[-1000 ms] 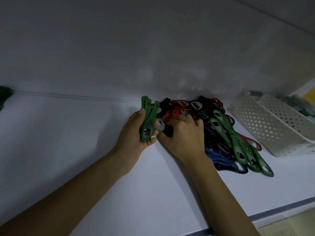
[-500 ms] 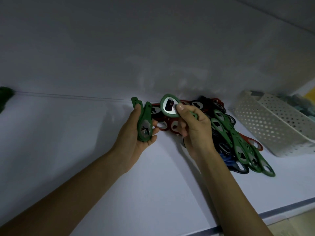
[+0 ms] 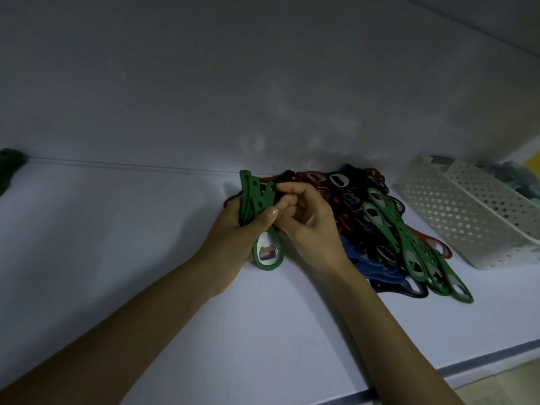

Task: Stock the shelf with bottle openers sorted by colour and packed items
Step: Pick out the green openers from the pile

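Note:
My left hand (image 3: 233,238) grips a bunch of green bottle openers (image 3: 257,200), handles up, with one round metal-lined head (image 3: 267,254) hanging below the thumb. My right hand (image 3: 309,223) is beside it, fingertips pinching the handle of one of those green openers near the top. Behind and to the right of my hands lies a mixed pile of openers (image 3: 380,229) in red, black, blue and green on the white shelf (image 3: 117,244). A row of green ones (image 3: 415,252) lies across the pile's right side.
A white perforated basket (image 3: 467,217) stands at the right, holding greyish packed items. A dark green object (image 3: 8,168) sits at the far left by the back wall. The shelf's front edge (image 3: 438,372) runs along the lower right.
My right hand lifted a green opener out of the pile and brought it left to the bunch in my left hand; its head now hangs down below my left thumb.

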A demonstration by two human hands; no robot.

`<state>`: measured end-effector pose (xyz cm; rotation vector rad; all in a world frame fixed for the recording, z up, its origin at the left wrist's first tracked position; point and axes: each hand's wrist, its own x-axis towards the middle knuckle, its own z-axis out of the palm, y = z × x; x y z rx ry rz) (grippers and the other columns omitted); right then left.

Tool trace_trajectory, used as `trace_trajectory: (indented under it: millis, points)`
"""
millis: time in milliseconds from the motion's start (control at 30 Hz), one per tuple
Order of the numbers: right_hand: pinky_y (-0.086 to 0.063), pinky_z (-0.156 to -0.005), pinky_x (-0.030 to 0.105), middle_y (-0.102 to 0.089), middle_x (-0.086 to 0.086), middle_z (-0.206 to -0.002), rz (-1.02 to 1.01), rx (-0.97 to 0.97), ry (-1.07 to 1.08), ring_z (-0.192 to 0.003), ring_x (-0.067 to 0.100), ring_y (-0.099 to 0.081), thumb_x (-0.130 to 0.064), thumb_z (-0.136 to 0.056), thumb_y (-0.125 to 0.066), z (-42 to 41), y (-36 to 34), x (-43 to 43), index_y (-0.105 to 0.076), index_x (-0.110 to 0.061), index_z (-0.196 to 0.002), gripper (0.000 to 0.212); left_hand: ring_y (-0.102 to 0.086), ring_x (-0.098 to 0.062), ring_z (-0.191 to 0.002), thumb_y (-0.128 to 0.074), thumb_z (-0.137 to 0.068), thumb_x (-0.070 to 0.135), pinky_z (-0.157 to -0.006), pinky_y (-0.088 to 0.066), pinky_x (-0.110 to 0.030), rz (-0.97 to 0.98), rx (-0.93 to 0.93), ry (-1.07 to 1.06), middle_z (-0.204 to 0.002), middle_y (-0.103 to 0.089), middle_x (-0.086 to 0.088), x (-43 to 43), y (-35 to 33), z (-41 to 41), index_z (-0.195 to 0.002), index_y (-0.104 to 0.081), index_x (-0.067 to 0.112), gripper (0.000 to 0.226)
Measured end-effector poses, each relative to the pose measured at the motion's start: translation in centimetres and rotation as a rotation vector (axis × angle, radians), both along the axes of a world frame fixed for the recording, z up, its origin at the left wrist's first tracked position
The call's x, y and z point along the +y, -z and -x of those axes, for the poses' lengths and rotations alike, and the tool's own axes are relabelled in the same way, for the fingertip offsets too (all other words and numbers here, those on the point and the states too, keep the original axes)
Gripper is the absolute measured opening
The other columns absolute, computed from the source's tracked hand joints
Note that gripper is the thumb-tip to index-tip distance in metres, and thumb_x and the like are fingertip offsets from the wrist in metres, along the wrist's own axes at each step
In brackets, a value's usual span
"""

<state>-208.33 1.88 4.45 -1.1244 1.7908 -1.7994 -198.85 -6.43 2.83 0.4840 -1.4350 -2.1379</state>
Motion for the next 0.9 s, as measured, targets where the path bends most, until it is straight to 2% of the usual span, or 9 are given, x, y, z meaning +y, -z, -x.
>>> trace_trajectory:
  millis: [100, 233, 300, 367, 467, 533, 667, 767, 900]
  points:
    - [-0.052, -0.068, 0.021, -0.063, 0.0, -0.089, 0.096, -0.076, 0.097, -0.077, 0.007, -0.062, -0.003, -0.084, -0.049, -0.2, -0.3, 0.0, -0.058, -0.009, -0.102, 0.021, -0.066, -0.019, -0.093, -0.061, -0.088, 0.009, -0.083, -0.05, -0.032, 0.094, 0.045, -0.103, -0.096, -0.068, -0.002, 0.3, 0.2, 0.1, -0.113, -0.055, 0.011, 0.026]
    - [-0.05, -0.086, 0.026, -0.061, 0.001, -0.114, -0.105, 0.091, 0.007, -0.104, 0.009, -0.06, -0.044, -0.072, -0.066, 0.0, -0.1, 0.4, -0.055, -0.014, -0.119, 0.057, -0.063, 0.004, -0.086, -0.06, -0.084, 0.017, -0.071, -0.049, -0.011, 0.597, 0.029, -0.156, -0.09, -0.065, 0.017, 0.7, 0.4, -0.2, -0.108, -0.048, 0.038, 0.034]
    - [-0.047, -0.08, 0.028, -0.062, -0.003, -0.093, -0.147, 0.154, -0.083, -0.09, 0.012, -0.06, -0.037, -0.073, -0.071, -0.4, 0.1, 0.2, -0.062, -0.015, -0.095, 0.032, -0.06, 0.013, -0.082, -0.058, -0.087, 0.011, -0.067, -0.045, -0.004, 0.792, -0.04, -0.165, -0.086, -0.06, 0.025, 0.9, 0.7, -0.3, -0.116, -0.047, 0.037, 0.041]
    - [-0.047, -0.08, 0.033, -0.06, -0.009, -0.084, -0.102, 0.177, -0.095, -0.087, 0.013, -0.059, -0.027, -0.082, -0.067, -0.6, 0.1, 0.1, -0.063, -0.025, -0.08, 0.005, -0.061, 0.006, -0.084, -0.058, -0.088, 0.017, -0.07, -0.048, -0.011, 0.858, -0.12, -0.181, -0.086, -0.058, 0.025, 1.0, 0.9, -0.3, -0.127, -0.044, 0.029, 0.043]
    - [-0.047, -0.095, 0.047, -0.062, -0.001, -0.101, -0.124, 0.19, -0.08, -0.101, 0.02, -0.059, -0.027, -0.089, -0.062, -0.5, 0.4, 0.1, -0.063, -0.033, -0.089, 0.006, -0.061, -0.011, -0.093, -0.057, -0.084, 0.027, -0.075, -0.054, -0.032, 0.955, -0.219, -0.22, -0.097, -0.059, 0.016, 0.9, 1.0, -0.2, -0.125, -0.044, 0.028, 0.043]
    - [-0.044, -0.102, 0.042, -0.062, 0.001, -0.116, -0.127, 0.169, -0.084, -0.113, 0.014, -0.058, -0.027, -0.089, -0.06, -0.7, 0.5, 0.0, -0.064, -0.032, -0.095, 0.008, -0.057, -0.014, -0.099, -0.054, -0.08, 0.032, -0.076, -0.053, -0.04, 1.019, -0.283, -0.237, -0.107, -0.058, 0.01, 0.6, 1.1, 0.1, -0.122, -0.049, 0.026, 0.042]
    - [-0.045, -0.1, 0.025, -0.063, -0.012, -0.119, -0.105, 0.171, -0.072, -0.113, 0.002, -0.057, -0.032, -0.085, -0.065, -0.9, 0.5, -0.1, -0.063, -0.028, -0.115, 0.03, -0.056, -0.018, -0.103, -0.048, -0.078, 0.037, -0.079, -0.052, -0.041, 1.104, -0.378, -0.157, -0.111, -0.059, 0.004, 0.6, 1.5, 0.3, -0.12, -0.055, 0.023, 0.044]
    - [-0.049, -0.089, 0.018, -0.069, -0.01, -0.107, -0.081, 0.101, -0.093, -0.102, 0.004, -0.064, -0.025, -0.083, -0.068, -1.0, 0.2, -0.1, -0.066, -0.028, -0.107, 0.024, -0.058, -0.019, -0.097, -0.05, -0.082, 0.033, -0.075, -0.052, -0.04, 1.13, -0.353, -0.179, -0.105, -0.063, 0.002, 0.6, 1.7, 0.3, -0.114, -0.06, 0.021, 0.035]
    - [-0.047, -0.087, 0.016, -0.069, -0.004, -0.107, -0.01, 0.122, -0.043, -0.101, 0.005, -0.064, -0.013, -0.089, -0.062, -1.1, 0.2, -0.1, -0.069, -0.016, -0.104, 0.017, -0.06, -0.015, -0.082, -0.059, -0.078, 0.035, -0.062, -0.048, -0.029, 1.077, -0.359, -0.167, -0.091, -0.064, 0.007, 0.3, 2.0, 0.4, -0.111, -0.058, 0.022, 0.035]
